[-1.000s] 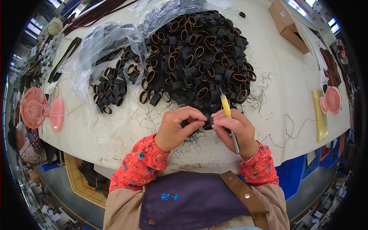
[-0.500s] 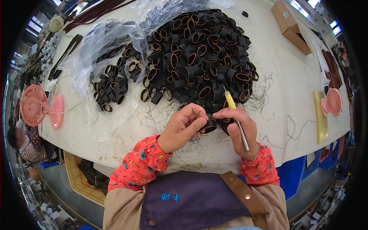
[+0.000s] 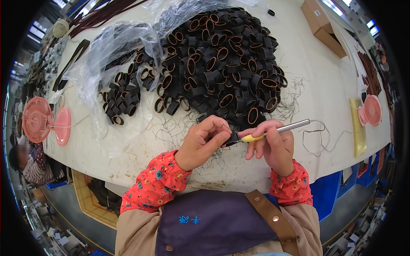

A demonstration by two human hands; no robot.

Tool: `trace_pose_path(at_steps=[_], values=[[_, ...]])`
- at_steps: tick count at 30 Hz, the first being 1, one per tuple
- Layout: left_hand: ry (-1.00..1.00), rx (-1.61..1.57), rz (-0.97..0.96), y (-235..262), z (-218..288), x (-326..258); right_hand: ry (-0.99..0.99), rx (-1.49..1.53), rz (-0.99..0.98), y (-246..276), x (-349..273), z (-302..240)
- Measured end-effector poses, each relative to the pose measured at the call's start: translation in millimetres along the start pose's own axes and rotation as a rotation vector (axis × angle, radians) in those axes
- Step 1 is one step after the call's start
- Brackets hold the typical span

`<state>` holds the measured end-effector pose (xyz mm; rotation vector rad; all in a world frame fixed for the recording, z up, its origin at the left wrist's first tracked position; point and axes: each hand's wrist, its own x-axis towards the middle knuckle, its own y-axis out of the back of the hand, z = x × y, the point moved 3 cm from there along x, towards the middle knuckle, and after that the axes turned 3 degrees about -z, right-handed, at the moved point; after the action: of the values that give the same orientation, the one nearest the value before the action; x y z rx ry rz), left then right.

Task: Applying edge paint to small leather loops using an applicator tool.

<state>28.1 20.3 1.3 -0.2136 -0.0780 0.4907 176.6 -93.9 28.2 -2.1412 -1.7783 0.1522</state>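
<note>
My left hand [image 3: 197, 144] pinches a small black belt loop [image 3: 232, 139] between thumb and fingers, just in front of the pile. Across it, my right hand [image 3: 277, 149] grips a pen-shaped soldering iron [image 3: 294, 126] with a yellow grip and a metal barrel. The iron lies nearly level, its tip pointing left at the loop; whether it touches cannot be made out. Beyond both hands rises a big heap of black loops [image 3: 222, 68] with tan inner edges. Thin loose threads [image 3: 168, 132] are scattered around the heap.
Clear plastic sheeting [image 3: 92, 79] partly covers more loops at the left. Pink fans stand at the left [image 3: 37, 119] and right [image 3: 372, 111]. A cardboard box [image 3: 322, 27] sits far right. The iron's thin cord [image 3: 326, 143] curls over the white table. Another person [image 3: 32, 164] sits at left.
My right hand has swung the soldering iron from upright, tip pointing away, to nearly level with its tip at the loop. My left hand stays in place, pinching the loop.
</note>
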Motion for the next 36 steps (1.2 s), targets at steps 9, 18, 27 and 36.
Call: trace_pose_path(at_steps=[9, 18, 27, 36], values=[[-0.010, 0.039, -0.004, 0.9, -3.5, 0.5, 0.000, -0.031, -0.013, -1.6, 2.0, 2.0], [-0.010, 0.046, -0.006, -0.1, -1.7, -0.4, 0.003, -0.049, -0.021, -3.5, 1.0, 0.1], [-0.008, 0.045, -0.010, 0.6, -2.6, -0.2, -0.001, -0.064, -0.021, -3.8, 2.5, -0.5], [-0.009, 0.047, -0.008, -0.3, -2.0, -0.5, -0.012, -0.069, -0.019, -3.2, 1.9, -0.4]])
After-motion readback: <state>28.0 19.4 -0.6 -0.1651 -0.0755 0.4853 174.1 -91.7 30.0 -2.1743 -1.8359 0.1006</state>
